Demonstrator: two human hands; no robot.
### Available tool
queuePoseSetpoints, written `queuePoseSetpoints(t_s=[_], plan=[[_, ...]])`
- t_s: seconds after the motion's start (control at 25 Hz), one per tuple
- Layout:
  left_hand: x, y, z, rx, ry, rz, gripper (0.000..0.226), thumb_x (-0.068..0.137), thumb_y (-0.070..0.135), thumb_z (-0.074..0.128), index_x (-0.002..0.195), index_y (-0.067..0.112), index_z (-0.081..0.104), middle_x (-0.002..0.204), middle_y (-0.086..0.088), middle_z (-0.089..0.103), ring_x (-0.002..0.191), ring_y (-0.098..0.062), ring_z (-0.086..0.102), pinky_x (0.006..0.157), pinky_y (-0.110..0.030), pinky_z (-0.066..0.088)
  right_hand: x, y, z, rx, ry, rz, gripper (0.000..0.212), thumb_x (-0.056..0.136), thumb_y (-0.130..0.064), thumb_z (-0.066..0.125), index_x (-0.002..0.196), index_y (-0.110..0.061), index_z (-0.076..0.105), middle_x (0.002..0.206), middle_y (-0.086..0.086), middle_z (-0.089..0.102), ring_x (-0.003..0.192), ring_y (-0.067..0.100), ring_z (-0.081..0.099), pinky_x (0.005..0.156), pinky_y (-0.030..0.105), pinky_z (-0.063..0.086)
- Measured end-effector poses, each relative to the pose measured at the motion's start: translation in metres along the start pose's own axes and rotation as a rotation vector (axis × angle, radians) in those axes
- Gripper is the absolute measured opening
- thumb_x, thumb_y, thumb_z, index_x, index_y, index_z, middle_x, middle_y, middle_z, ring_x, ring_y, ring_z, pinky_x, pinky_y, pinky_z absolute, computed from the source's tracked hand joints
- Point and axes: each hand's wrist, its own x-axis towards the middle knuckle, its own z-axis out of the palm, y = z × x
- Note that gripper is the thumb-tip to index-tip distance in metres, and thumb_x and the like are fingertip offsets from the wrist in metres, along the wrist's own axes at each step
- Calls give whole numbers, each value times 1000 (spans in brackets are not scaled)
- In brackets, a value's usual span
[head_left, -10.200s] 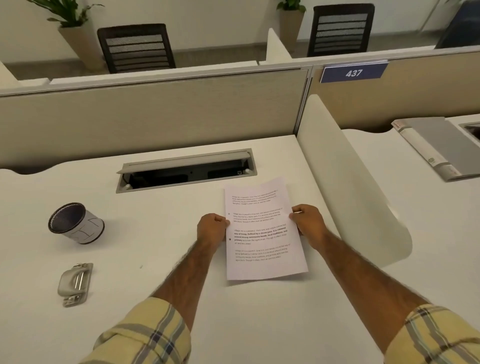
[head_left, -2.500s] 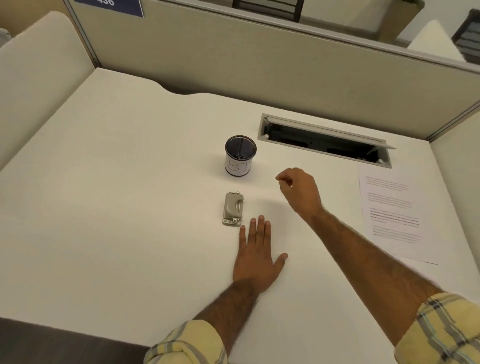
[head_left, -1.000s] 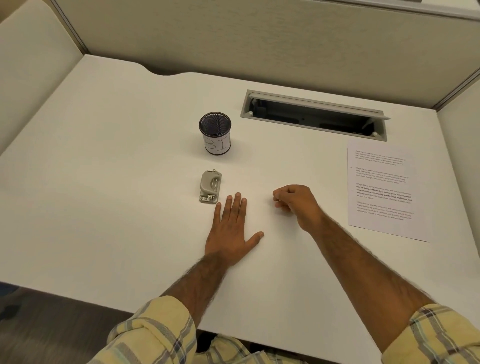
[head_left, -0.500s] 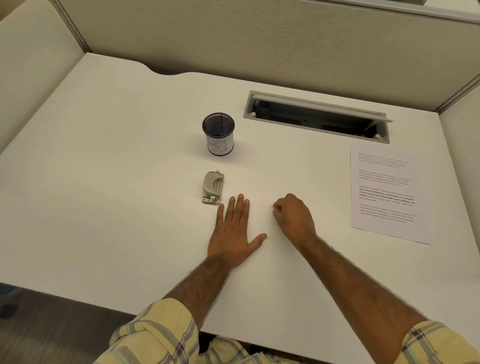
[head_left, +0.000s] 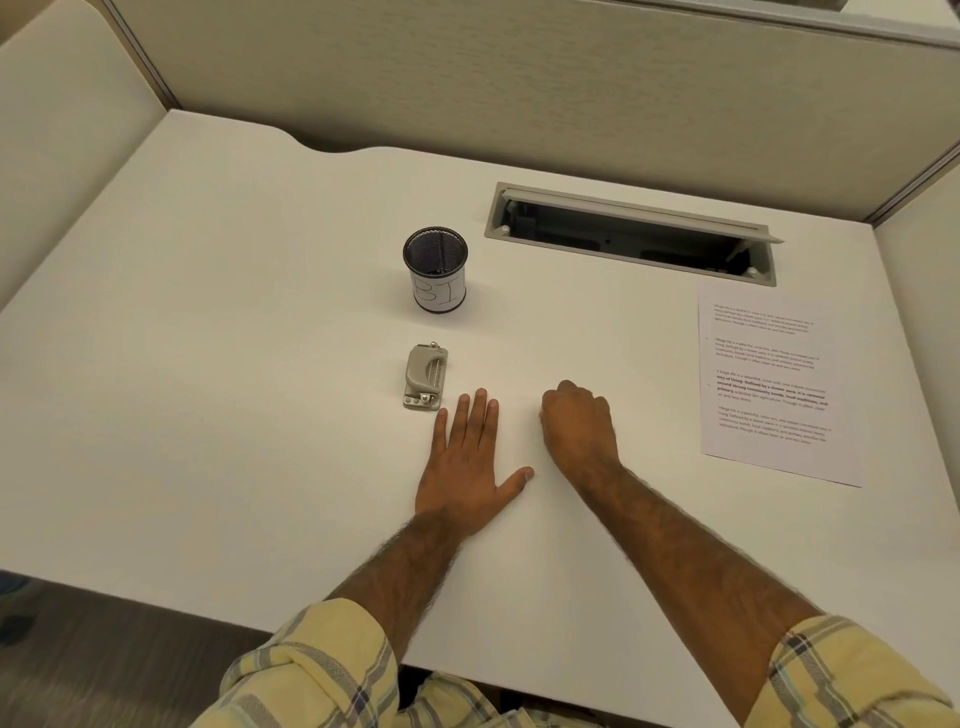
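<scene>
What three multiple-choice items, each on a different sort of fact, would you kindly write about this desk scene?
1. Where does the hole punch lie?
A. On the desk, nearer the person than the mesh cup.
B. Inside the mesh cup.
C. On a chair.

2. How many printed sheets lie on the desk?
A. Three.
B. One.
C. None.

3. How is the left hand placed?
A. Gripping the mesh cup.
B. Curled in a fist.
C. Flat, fingers straight.

Answers:
1. A: the hole punch sits between the mesh cup and the person.
2. B: only one sheet lies there, at the right.
3. C: its palm rests on the desk beside the hole punch.
</scene>
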Motion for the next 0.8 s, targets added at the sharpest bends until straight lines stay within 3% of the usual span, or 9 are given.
queuePoseSetpoints(t_s=[0.28, 0.4, 0.52, 0.6, 0.68, 0.8], plan=[[0, 0, -1, -10, -8, -1, 97, 94, 80, 14, 163, 15, -9, 171, -4, -18, 158, -22, -18, 128, -52, 0, 9, -10, -1, -116, -3, -78, 18, 87, -13, 66, 105, -14, 66, 104, 6, 64, 96, 24, 62, 85, 39, 44], [0, 0, -1, -9, 5, 1, 96, 95, 78, 17, 163, 14, -7, 172, -5, -15, 158, -22, -16, 128, -53, 1, 16, -5, -6, -23, -35, -48, 16, 89, -15, 57, 102, -12, 66, 103, 7, 66, 94, 27, 63, 84, 39, 45], [0, -1, 1, 0, 7, 2, 96, 95, 76, 19, 163, 13, -5, 172, -6, -14, 158, -22, -15, 128, -53, 5, 27, 13, -21, 447, -116, 109, 8, 77, -14, 60, 69, -15, 61, 74, 3, 63, 70, 25, 61, 66, 30, 46], [0, -1, 1, -10, 8, 5, 96, 95, 76, 20, 163, 12, -4, 172, -6, -13, 159, -22, -15, 128, -54, 5, 33, 29, -35, 845, -132, 220, 24, 75, -9, 65, 55, -16, 53, 58, -2, 54, 56, 17, 51, 56, 27, 41], [0, -2, 2, -13, 7, 7, 96, 95, 76, 21, 163, 12, -4, 172, -6, -14, 159, -22, -14, 128, -54, 5, 40, 40, -53, 1146, -153, 283, 13, 80, -7, 66, 68, -8, 63, 69, 3, 63, 66, 18, 57, 60, 29, 46], [0, -2, 2, -13, 4, 7, 96, 95, 76, 19, 163, 12, -4, 172, -6, -15, 158, -22, -16, 128, -53, 3, 62, 41, -81, 1270, -186, 253, 12, 87, -9, 64, 89, 1, 70, 91, 12, 71, 82, 21, 66, 74, 33, 55]])
